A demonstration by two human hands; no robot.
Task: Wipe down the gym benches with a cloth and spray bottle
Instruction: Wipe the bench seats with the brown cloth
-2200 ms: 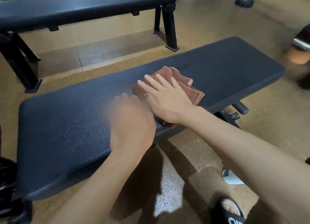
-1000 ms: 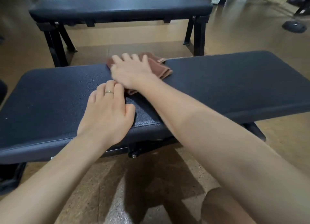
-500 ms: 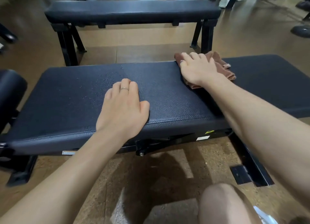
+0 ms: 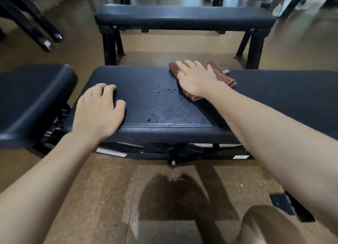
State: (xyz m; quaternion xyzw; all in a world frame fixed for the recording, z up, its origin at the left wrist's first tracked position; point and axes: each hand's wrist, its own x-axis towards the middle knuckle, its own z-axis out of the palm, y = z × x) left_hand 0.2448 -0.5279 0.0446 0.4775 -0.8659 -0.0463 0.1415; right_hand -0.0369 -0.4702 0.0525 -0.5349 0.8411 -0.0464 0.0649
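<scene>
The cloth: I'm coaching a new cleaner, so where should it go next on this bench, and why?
Probably slide the cloth left and toward the near edge. The right hand presses it flat on the far side of the bench pad, while droplets glisten on the pad between the two hands. The left hand rests empty on the pad's left end, bracing.

Beneath my grip lies speckled brown floor (image 4: 102,198) carrying a dark shadow (image 4: 179,198). My bare knee (image 4: 270,225) sits near and right of it. Far ahead to the left stand slanted black metal legs (image 4: 36,24).
</scene>
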